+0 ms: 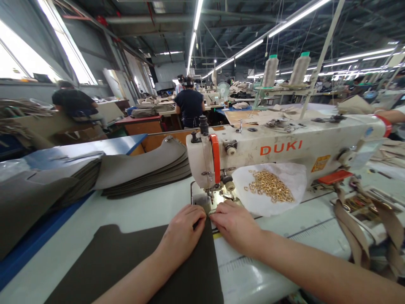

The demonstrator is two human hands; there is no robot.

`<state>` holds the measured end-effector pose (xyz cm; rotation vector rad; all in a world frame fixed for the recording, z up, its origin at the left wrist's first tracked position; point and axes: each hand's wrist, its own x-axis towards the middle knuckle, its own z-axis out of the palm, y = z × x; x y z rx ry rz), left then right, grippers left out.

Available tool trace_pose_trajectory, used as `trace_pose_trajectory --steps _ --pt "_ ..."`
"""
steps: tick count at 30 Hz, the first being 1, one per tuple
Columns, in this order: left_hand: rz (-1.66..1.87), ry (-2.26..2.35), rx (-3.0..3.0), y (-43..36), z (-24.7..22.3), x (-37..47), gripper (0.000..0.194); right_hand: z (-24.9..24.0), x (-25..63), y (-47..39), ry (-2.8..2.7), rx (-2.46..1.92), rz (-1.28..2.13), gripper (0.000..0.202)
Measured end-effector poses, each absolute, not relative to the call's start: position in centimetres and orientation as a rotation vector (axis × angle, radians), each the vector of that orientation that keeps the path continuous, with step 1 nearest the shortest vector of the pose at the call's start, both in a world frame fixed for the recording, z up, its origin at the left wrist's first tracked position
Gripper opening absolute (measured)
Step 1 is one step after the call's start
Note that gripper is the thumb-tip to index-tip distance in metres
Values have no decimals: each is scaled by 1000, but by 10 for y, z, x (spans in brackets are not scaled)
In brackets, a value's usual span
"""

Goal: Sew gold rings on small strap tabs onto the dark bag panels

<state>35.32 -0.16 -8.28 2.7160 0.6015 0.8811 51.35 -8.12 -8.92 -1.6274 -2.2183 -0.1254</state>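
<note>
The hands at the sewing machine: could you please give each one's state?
Left hand: fingers curled, over the dark panel; grip cannot be told.
Right hand: fingers curled; anything held is hidden.

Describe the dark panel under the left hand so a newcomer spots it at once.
Start at the big white sewing machine lettered DUKI. In front of its needle end, the dark panel lies flat on the pale table, partly under the left hand. Unlike the layered stacks beyond it, it lies apart, reaching the picture's bottom edge.
</note>
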Motion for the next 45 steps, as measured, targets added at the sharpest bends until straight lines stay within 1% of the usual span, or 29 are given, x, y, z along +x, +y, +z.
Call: trace_pose_trajectory --steps 3,7,9,12,14,16,19,22,27,34,45 --pt "855 573 2786 -2 -83 353 19 -85 517 -85 -2284 -1599 -174 14" --pt "833 543 2837 -1 -85 351 18 -68 527 -107 -2529 -1455 -225 9" --pt "830 536 2851 0 -87 351 17 -60 531 -121 -2670 -1353 -257 11" --pt "855 524 2856 0 -90 350 18 -56 530 -132 -2773 -1205 -307 19" --pt "871 509 2851 1 -91 350 18 -60 525 -130 -2748 -1202 -327 18" --pt "861 502 2852 1 -92 350 17 -66 519 -122 -2681 -1244 -331 13" --pt "828 504 2879 3 -92 350 16 -76 511 -108 -2525 -1283 -315 14" --pt "785 487 2922 3 -89 350 19 -84 508 -102 -2426 -1308 -274 11" --pt "817 463 3004 2 -87 350 20 -92 508 -103 -2456 -1281 -173 8" --pt "931 426 3036 1 -89 349 27 -97 507 -103 -2420 -1270 -142 9" --pt "989 379 3018 3 -90 350 23 -98 509 -102 -2407 -1266 -87 11"
